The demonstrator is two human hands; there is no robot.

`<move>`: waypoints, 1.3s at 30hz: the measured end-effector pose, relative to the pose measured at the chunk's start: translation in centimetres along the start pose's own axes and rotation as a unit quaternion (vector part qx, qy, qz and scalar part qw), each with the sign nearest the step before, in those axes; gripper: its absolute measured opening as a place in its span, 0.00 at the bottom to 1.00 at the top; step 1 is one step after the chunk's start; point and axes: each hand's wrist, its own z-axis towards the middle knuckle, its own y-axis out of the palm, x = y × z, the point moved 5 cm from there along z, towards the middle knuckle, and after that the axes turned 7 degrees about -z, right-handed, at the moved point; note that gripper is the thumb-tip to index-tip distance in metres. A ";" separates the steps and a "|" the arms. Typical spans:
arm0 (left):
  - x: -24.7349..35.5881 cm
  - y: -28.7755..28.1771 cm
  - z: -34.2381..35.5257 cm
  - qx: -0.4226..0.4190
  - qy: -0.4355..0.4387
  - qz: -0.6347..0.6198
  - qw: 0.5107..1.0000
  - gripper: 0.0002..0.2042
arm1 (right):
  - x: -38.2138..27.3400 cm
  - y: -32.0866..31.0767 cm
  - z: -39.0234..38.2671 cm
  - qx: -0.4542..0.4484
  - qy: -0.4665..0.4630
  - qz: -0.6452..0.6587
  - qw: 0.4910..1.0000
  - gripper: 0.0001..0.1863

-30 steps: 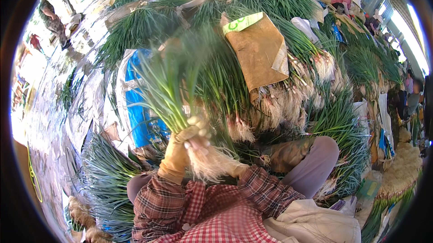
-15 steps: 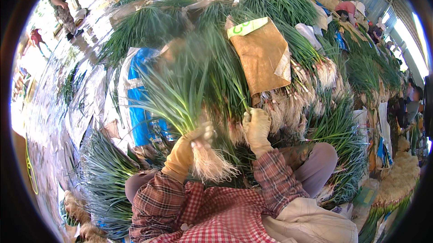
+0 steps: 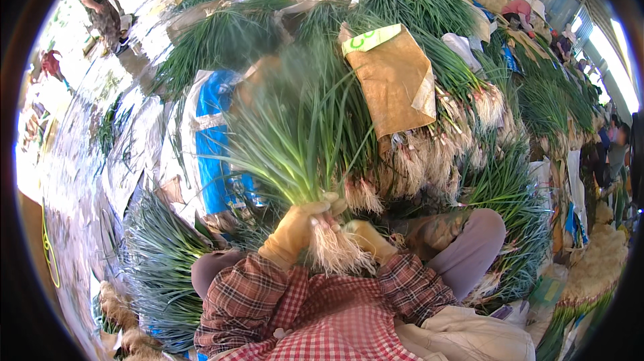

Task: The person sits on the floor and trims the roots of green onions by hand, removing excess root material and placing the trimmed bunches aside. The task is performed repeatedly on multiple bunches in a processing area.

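In front of my chest, my left hand point(image 3: 295, 228), in a yellowish work glove, is closed round a bunch of green onions point(image 3: 303, 170). The long leaves fan upward and away; the pale roots point(image 3: 337, 248) hang below the grip. My right hand point(image 3: 370, 239), gloved alike, presses against the right side of the bunch at the stem bases. Its fingers curl in there, partly hidden behind the roots and stems. Just beyond lies a pile of green onions point(image 3: 362, 195), roots toward me, with a brown sack piece point(image 3: 392, 86) on top.
Cut green onions point(image 3: 164, 260) heap at my left, and another heap point(image 3: 513, 233) lies at my right. A blue-and-white sack point(image 3: 216, 140) is beyond my left knee. Further off are more onion piles point(image 3: 215, 46), a standing person point(image 3: 100, 9) and several seated people.
My right hand has come from the pile toward me and left, meeting the bunch. My left hand has carried the bunch slightly right, and its leaves stand more upright.
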 end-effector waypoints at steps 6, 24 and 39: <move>0.1 0.4 -0.8 0.026 0.029 0.039 0.998 0.08 | -7.0 -2.0 1.9 0.133 0.031 0.305 0.942 0.25; 0.3 1.0 -2.3 -0.090 -0.036 -0.154 0.983 0.11 | -9.3 -1.7 4.4 -0.065 -0.063 0.541 0.836 0.25; 10.4 2.2 -6.0 -0.011 0.212 -0.097 0.972 0.07 | -4.9 9.8 -0.6 0.002 -0.055 -0.498 0.866 0.41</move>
